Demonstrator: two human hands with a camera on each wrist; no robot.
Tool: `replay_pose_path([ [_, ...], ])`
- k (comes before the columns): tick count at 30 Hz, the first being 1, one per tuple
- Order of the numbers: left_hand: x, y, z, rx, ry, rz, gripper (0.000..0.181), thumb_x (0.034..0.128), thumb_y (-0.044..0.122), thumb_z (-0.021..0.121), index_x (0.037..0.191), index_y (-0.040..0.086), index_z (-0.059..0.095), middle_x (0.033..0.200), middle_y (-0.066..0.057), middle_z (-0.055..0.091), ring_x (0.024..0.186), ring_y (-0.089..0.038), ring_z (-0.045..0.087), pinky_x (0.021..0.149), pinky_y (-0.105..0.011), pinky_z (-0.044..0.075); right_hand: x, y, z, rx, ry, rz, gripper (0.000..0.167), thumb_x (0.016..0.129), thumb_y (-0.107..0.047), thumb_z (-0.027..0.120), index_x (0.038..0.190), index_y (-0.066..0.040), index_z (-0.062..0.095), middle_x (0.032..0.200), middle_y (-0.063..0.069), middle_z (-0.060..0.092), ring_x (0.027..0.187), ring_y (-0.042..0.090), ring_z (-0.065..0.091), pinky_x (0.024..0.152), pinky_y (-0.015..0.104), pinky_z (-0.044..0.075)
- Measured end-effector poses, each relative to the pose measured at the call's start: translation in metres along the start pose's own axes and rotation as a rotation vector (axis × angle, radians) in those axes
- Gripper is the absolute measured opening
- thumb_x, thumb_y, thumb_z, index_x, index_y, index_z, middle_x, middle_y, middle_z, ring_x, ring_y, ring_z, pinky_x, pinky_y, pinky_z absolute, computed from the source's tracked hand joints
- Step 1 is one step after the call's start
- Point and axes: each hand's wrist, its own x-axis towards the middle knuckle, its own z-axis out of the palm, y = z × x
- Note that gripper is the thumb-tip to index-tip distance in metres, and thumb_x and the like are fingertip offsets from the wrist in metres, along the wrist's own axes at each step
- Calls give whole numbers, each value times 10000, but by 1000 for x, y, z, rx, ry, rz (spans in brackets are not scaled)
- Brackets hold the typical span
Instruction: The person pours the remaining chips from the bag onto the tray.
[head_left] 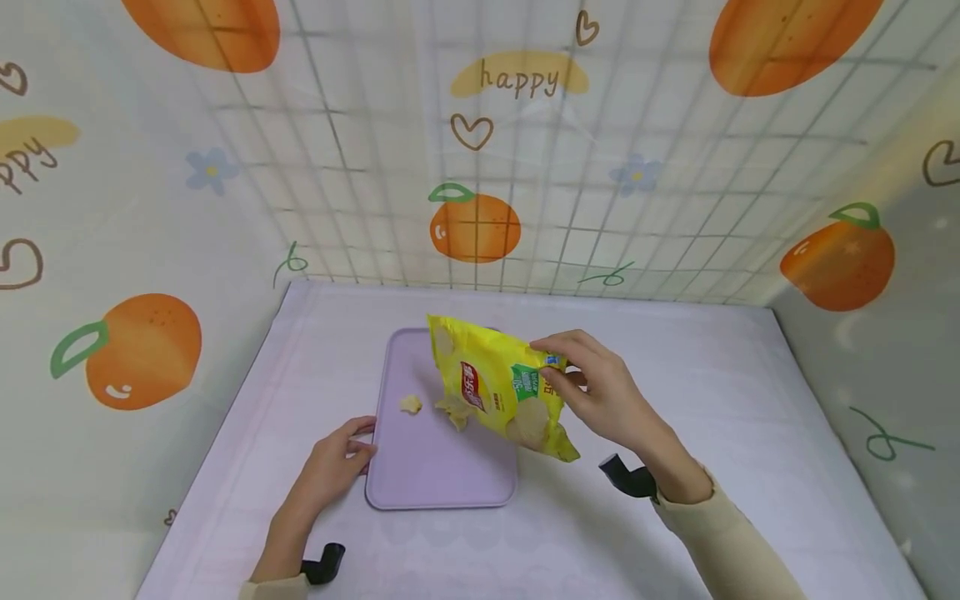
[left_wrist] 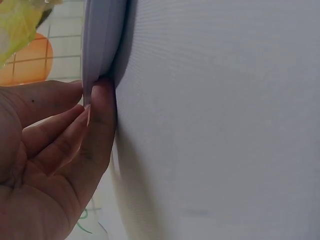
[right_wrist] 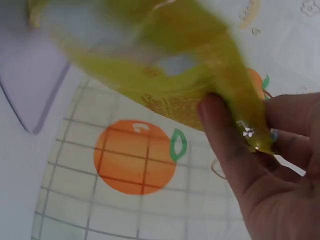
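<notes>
A yellow chip bag (head_left: pixel 491 379) hangs tilted over a light purple tray (head_left: pixel 442 475), its left end lower over the tray's middle. My right hand (head_left: pixel 600 387) grips the bag by its right end, thumb on one side and fingers on the other, as the right wrist view also shows. Several potato chips (head_left: pixel 454 410) lie on the tray by the bag, and one small chip (head_left: pixel 411 404) sits apart to the left. At the tray's left edge, my left hand (head_left: pixel 337 461) pinches the rim; in the left wrist view a finger reaches under the rim (left_wrist: pixel 102 45).
A white cloth covers the table (head_left: pixel 300 367). Behind it and at both sides stand curtains (head_left: pixel 390 183) printed with oranges and hearts. A black wrist mount (head_left: pixel 630 477) sits on the right wrist, another (head_left: pixel 324 564) on the left.
</notes>
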Motion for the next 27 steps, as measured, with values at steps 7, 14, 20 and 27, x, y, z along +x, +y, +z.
replay_pose_path([
  [7,0,0,-1,13,-4,3,471,953,36,653,1409,53,535,1334,-173,611,929,-222,700,694,-278,588,-3,2,0,42,36,10,396,908,62,685,1274,-80,645,1203,29,608,1019,196,640,758,289,593],
  [14,-1,1,-1,11,-7,7,469,958,44,646,1412,47,529,1337,-181,607,927,-226,700,694,-284,588,-1,1,0,42,41,-32,403,900,71,689,1271,-81,647,1198,33,608,1035,198,637,759,289,592],
  [20,-1,1,0,15,-8,2,470,957,50,651,1412,52,531,1336,-174,609,932,-230,699,697,-285,589,0,-2,-2,32,69,-53,422,886,88,697,1267,-87,651,1195,19,613,1027,191,642,744,278,592],
  [27,-2,4,-2,19,-7,4,467,960,47,644,1414,53,530,1328,-176,613,938,-233,698,702,-293,590,-2,-1,2,40,72,-67,421,886,95,693,1267,-79,648,1191,29,611,1023,194,642,739,289,596],
])
